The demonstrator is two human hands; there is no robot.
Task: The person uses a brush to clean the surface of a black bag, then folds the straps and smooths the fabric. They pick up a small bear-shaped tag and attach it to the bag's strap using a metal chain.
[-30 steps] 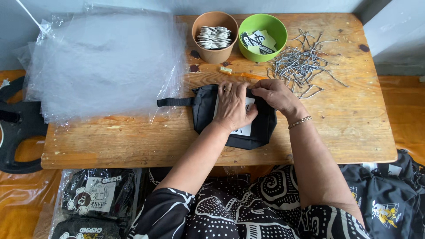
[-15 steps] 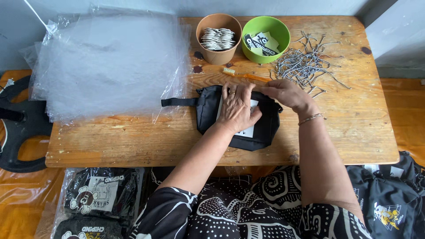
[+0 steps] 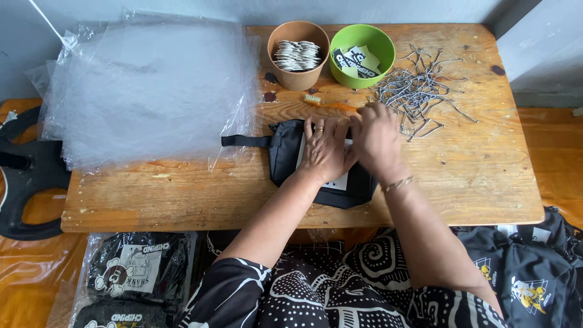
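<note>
Both hands rest on a black pouch at the centre of the frame, on a wooden table. Left hand lies flat, fingers spread, palm down on a white card over the pouch's middle. Right hand sits just beside it toward the right, fingers curled at the pouch's upper right edge; whether it pinches anything cannot be told, since the fingertips are hidden.

Pouch position: directly under both hands, its long axis running left to right across the frame, with a black strap extending to the left. Left hand covers the middle; right hand is nearer the pouch's right end and nearer the ball chains scattered in the upper right.

Surroundings: a brown cup holding pale tags and a green bowl holding printed labels stand at upper centre, well apart from the hands. Clear plastic bags are stacked at upper left. Bagged pouches lie at lower left, below the table edge. Loose black pouches lie at lower right.
</note>
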